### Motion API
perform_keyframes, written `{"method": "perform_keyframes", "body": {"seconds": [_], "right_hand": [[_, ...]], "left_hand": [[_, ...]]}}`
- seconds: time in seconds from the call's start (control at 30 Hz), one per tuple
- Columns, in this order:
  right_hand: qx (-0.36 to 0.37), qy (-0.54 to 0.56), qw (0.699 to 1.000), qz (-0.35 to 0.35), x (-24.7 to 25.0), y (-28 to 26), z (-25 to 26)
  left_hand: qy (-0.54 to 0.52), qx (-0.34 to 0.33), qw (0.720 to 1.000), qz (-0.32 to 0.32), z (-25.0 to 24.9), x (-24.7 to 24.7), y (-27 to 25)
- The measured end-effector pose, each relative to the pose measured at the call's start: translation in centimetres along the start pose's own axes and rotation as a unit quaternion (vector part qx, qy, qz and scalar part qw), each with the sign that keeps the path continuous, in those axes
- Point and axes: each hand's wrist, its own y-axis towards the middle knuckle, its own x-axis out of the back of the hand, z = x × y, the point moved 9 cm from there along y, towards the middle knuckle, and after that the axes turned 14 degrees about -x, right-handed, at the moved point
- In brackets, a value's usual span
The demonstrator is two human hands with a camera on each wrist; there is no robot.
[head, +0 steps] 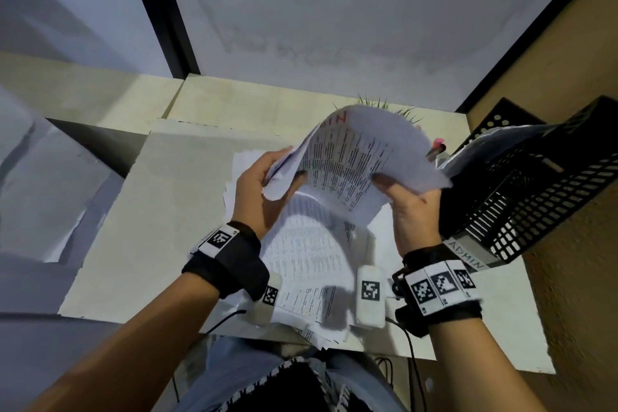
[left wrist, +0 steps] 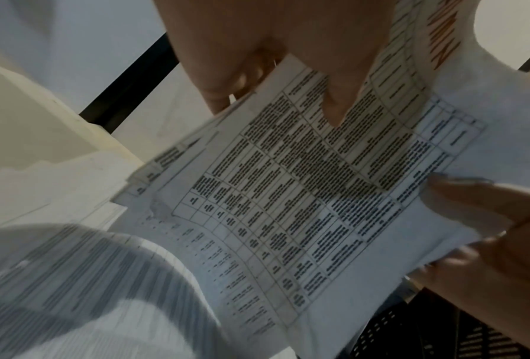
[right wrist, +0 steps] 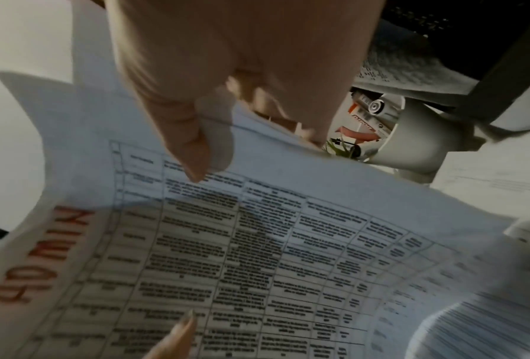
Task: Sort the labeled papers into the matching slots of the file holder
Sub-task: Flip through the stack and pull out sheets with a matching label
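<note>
The sheet (head: 354, 157) marked "ADMIN" in red is held off the surface (head: 160, 211) in both grips, bowed upward between them. The file holder (head: 521, 184) — a black perforated rack lying to the right of the sheet — has a slot tagged "ADMIN" (head: 468, 256) on its near end, just beside the right wrist. The right hand (head: 413, 211) is therefore the nearer of the two to the holder; the left hand (head: 255, 191) sits on the side of the sheet away from it.

Grip state: the left hand pinches the sheet's left edge, thumb on top and fingers curled beneath; the right hand pinches the near right corner the same way. Neither is wide.

The sheet's long axis appears to run away from the person, roughly parallel to the holder's side, the red label at the far end. Judged step: carry the sheet rightward into the holder. The remaining stack of papers (head: 311, 264) lies on the surface directly below the sheet, left of the holder. A white cup of pens (right wrist: 411, 136) stands near the holder's far end — a possible snag.
</note>
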Motion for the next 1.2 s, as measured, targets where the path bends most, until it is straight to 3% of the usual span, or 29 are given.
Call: {"method": "perform_keyframes", "body": {"seconds": [0.13, 0.37, 0.53, 0.63, 0.7, 0.8, 0.9, 0.97, 1.03, 1.13, 1.2], "right_hand": [[-0.049, -0.092, 0.995, 0.011, -1.1, -0.5, -2.8], [-0.039, -0.008, 0.999, -0.012, -0.8, 0.1, -1.2], [-0.110, -0.065, 0.991, -0.029, -1.4, 0.4, -3.6], [-0.085, -0.055, 0.994, -0.036, -1.8, 0.5, -2.7], [-0.092, -0.062, 0.993, -0.038, -1.9, 0.5, -3.0], [-0.127, -0.095, 0.986, -0.049, -1.8, -0.1, -4.4], [-0.169, -0.025, 0.983, -0.061, 0.0, -0.8, -5.1], [-0.157, -0.038, 0.982, -0.096, 2.7, -0.9, -4.3], [-0.118, -0.034, 0.982, -0.140, 6.0, -1.0, -2.2], [-0.027, -0.029, 0.979, -0.200, 11.6, -1.8, 2.3], [0.016, -0.038, 0.956, -0.289, 16.4, -2.6, 4.3]], "left_hand": [[0.068, 0.045, 0.996, 0.040, 1.4, -0.5, -0.6], [0.013, 0.036, 0.999, -0.010, 0.1, 0.3, 0.6], [0.056, 0.051, 0.997, -0.018, 1.5, 0.6, 0.6], [0.015, 0.046, 0.998, -0.042, 1.2, 0.9, 0.7], [0.000, 0.043, 0.999, -0.024, 1.4, 0.6, 0.5], [0.025, 0.099, 0.995, -0.011, 3.8, 0.2, -0.7], [0.088, 0.158, 0.983, 0.016, 5.3, -0.4, -1.2], [0.127, 0.122, 0.981, 0.085, 3.8, -2.5, -0.3], [0.150, 0.038, 0.977, 0.144, 0.0, -5.5, 1.2], [0.158, -0.100, 0.953, 0.240, -7.5, -11.5, 2.7], [0.166, -0.169, 0.930, 0.281, -11.6, -15.1, 3.0]]}}
